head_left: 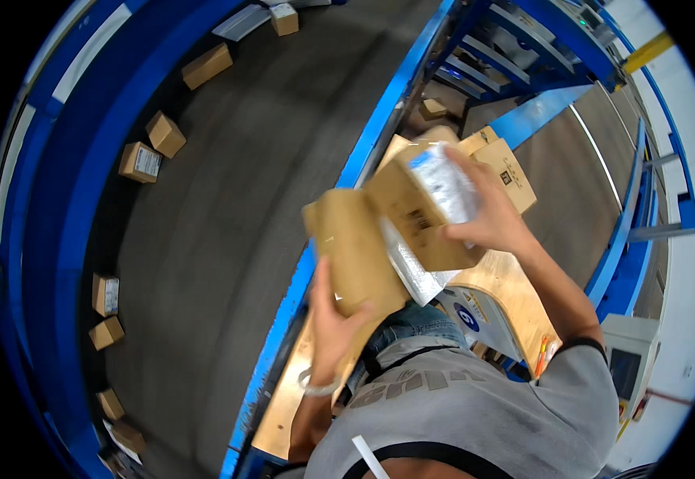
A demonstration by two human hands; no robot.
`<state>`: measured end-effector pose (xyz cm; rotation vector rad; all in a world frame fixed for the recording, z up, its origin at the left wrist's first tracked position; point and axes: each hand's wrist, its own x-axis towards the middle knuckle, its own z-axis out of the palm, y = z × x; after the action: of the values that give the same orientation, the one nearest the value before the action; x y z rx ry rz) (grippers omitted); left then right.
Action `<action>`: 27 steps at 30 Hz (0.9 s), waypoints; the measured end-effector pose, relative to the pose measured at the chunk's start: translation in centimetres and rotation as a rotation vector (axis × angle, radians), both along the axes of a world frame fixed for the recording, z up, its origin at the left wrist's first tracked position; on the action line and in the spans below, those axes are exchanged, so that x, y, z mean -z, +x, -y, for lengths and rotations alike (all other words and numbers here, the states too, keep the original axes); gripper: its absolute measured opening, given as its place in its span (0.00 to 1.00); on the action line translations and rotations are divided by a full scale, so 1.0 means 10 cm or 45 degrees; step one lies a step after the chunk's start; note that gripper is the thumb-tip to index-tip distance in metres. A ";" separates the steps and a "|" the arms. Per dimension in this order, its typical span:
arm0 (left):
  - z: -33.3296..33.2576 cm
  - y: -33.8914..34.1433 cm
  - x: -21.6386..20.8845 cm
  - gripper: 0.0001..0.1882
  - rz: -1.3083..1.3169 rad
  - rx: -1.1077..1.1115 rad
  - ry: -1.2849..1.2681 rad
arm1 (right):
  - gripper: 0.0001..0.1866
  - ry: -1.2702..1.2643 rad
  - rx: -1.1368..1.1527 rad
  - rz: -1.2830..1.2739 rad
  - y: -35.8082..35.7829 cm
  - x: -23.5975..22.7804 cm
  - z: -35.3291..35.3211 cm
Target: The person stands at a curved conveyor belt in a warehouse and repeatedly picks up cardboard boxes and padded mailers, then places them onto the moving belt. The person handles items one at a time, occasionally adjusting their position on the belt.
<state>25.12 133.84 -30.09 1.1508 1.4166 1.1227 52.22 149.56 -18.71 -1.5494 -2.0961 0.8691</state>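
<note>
My left hand (333,319) grips the lower end of a tan cardboard box (355,243), thumb and fingers on its near side. Beside it, my right hand (487,211) is closed on a cardboard carton (407,207) with a pale label (446,182) on one face. The two boxes are held close together and tilted, slightly blurred by motion. Between and below them shows a silvery plastic mailer (419,275); whether a hand also holds it I cannot tell. Another cardboard box (509,176) lies just beyond my right hand.
A dark conveyor belt (228,239) curves along my left, with small boxes (165,134) along its far side. Its blue rail (280,323) runs close to my left arm. A wooden ledge (515,291) is before me. Blue metal framework (523,48) stands at upper right.
</note>
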 end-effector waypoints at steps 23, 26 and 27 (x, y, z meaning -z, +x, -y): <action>0.20 -2.12 0.56 0.24 -0.308 -0.944 -0.128 | 0.13 0.605 -1.602 -1.110 -1.94 -1.32 -0.18; -0.56 -3.52 0.47 0.29 -0.833 -0.816 0.060 | 0.16 0.611 -1.564 -1.050 -2.73 -1.50 -0.33; -0.75 -3.94 0.44 0.32 -0.946 -0.789 0.035 | 0.18 0.585 -1.552 -1.131 -3.15 -1.32 -0.44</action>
<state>-14.32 141.37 -34.45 1.2464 2.4597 1.1678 20.72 154.00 -5.48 0.4711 -2.0837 1.0011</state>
